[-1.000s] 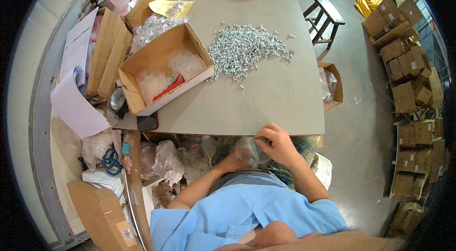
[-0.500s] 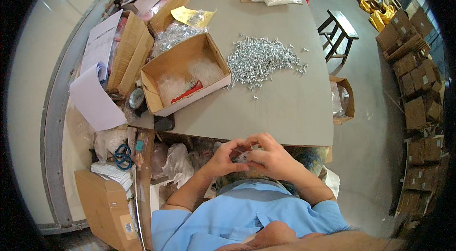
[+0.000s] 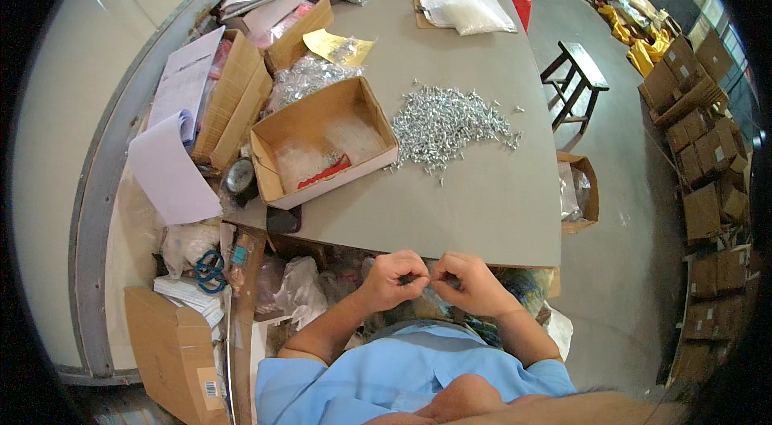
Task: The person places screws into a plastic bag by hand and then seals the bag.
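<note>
A tiny thing, maybe a little clear bag, too small to tell, sits pinched between the left hand and right hand, both curled tight, just below the grey table's near edge, well apart from the shiny screw pile.

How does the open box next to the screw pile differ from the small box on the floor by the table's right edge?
The open box sits on the table; the floor box stands below the table's right edge. The open box looks larger and shallow, the floor box smaller. The open box holds clear bags and something red; the floor box holds only what looks like clear plastic. Both are brown cardboard, open-topped.
</note>
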Available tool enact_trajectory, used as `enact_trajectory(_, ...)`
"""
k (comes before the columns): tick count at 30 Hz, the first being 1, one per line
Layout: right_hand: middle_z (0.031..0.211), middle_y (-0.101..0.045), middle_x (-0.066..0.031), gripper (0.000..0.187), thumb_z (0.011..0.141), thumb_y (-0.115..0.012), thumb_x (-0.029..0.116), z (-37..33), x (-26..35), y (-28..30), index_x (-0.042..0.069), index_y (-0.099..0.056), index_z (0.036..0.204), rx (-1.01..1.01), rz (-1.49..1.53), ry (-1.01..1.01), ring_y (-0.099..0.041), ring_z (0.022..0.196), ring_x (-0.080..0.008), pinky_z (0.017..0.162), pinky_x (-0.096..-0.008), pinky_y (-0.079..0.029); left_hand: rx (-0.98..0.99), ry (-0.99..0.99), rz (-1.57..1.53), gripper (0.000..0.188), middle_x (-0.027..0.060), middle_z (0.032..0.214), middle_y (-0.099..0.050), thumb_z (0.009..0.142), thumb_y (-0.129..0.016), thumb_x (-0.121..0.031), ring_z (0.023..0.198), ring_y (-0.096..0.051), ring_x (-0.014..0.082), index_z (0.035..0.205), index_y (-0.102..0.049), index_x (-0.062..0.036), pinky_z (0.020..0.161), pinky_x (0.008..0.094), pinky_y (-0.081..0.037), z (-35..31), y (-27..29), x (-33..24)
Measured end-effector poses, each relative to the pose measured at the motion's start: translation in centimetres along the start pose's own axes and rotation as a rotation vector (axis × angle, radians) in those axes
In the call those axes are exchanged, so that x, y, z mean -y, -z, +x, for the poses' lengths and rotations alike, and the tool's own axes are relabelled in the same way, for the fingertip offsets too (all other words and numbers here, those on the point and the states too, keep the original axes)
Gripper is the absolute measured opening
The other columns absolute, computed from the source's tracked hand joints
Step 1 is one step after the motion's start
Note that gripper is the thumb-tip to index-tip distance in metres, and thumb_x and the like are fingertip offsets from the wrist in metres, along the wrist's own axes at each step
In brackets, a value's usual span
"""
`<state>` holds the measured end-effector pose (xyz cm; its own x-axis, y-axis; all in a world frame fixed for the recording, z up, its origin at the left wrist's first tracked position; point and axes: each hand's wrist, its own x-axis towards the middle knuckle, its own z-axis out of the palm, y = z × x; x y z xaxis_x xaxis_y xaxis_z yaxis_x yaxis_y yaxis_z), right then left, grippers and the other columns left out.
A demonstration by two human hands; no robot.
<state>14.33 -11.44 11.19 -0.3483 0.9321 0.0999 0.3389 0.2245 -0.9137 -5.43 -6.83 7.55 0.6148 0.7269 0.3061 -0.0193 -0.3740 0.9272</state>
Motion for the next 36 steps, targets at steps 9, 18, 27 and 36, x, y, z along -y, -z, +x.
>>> enact_trajectory(9, 0.077, -0.059, -0.0097, 0.008, 0.076, -0.062, 0.002, 0.5, -2.1, 0.6, 0.002, -0.057, 0.082, -0.119, 0.158, -0.062, -0.059, 0.073, -0.0222, 0.065, -0.0313, -0.047, -0.025, 0.057, 0.248, 0.008, 0.0058, 0.072, -0.06, 0.078, -0.066, -0.009, 0.059, -0.054, 0.0131, 0.077, -0.062, -0.002, 0.054, 0.0258, -0.043, 3.8, 4.5, -1.8)
enact_trajectory(18, 0.141, -0.037, -0.0185, 0.059, 0.082, -0.067, 0.034, 8.4, -8.0, 4.8, 0.012, -0.045, 0.132, -0.296, -0.785, -0.12, -0.033, 0.131, -0.0376, 0.105, -0.0469, -0.031, -0.533, -0.075, 0.877, 0.021, 0.0154, 0.09, -0.068, 0.085, -0.059, -0.018, 0.081, -0.065, 0.0266, 0.094, -0.066, 0.0001, 0.072, 0.036, -0.051, 16.5, 19.9, -1.2)
enact_trajectory(27, 0.154, -0.011, -0.017, 0.089, 0.082, -0.05, 0.065, 12.4, -9.2, 2.9, 0.011, -0.022, 0.147, -0.026, -0.935, -0.239, -0.009, 0.142, -0.0366, 0.114, -0.0481, -0.014, 0.272, 0.095, 1.167, 0.027, 0.0197, 0.094, -0.065, 0.077, -0.063, -0.015, 0.094, -0.061, 0.0372, 0.1, -0.065, -0.0022, 0.083, 0.0449, -0.049, 15.6, 17.9, 8.4)
enact_trajectory(36, 0.15, -0.022, -0.0182, 0.082, 0.083, -0.058, 0.053, 4.0, -8.7, 1.6, 0.005, -0.027, 0.143, -0.064, -0.903, -0.114, -0.019, 0.139, -0.0352, 0.112, -0.0463, -0.019, 0.031, 0.243, 0.855, 0.022, 0.0167, 0.08, -0.066, 0.081, -0.064, -0.021, 0.071, -0.062, 0.0297, 0.082, -0.065, 0.0009, 0.065, 0.0376, -0.047, 15.7, 19.3, 5.7)
